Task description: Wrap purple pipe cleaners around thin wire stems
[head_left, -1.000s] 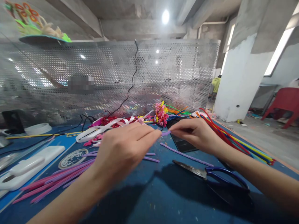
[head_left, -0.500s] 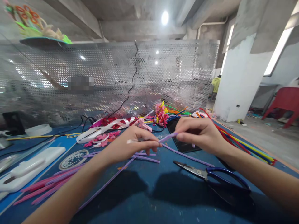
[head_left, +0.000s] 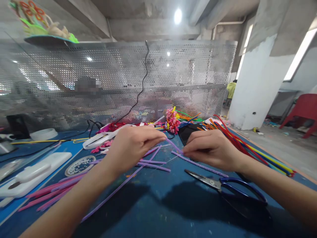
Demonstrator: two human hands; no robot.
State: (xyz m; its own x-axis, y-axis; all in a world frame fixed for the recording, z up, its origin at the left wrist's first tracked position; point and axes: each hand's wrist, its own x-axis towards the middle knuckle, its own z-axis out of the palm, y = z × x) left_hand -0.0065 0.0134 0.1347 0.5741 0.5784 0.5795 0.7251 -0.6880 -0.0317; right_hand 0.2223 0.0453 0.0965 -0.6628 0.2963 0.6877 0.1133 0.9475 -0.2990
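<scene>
My left hand (head_left: 130, 145) and my right hand (head_left: 210, 148) are held just above the blue table (head_left: 158, 205), fingertips facing each other. Both pinch the same thin purple pipe cleaner (head_left: 173, 144), which runs between them. From the left hand its long tail (head_left: 119, 188) slants down to the table toward me. More cut purple pieces (head_left: 152, 163) lie under the left hand, and one longer purple piece (head_left: 200, 164) lies beneath the right hand.
Blue-handled scissors (head_left: 223, 185) lie near my right forearm. Pink and purple pipe cleaners (head_left: 49, 195) lie left, a colourful bundle (head_left: 255, 150) right. A white case (head_left: 29, 173), white ribbon (head_left: 104, 137) and pink flowers (head_left: 172, 120) sit before a perforated metal screen (head_left: 119, 82).
My left hand rose and closed in on the right hand. The right hand dropped a little, so the purple pipe cleaner between them now slopes down to the right.
</scene>
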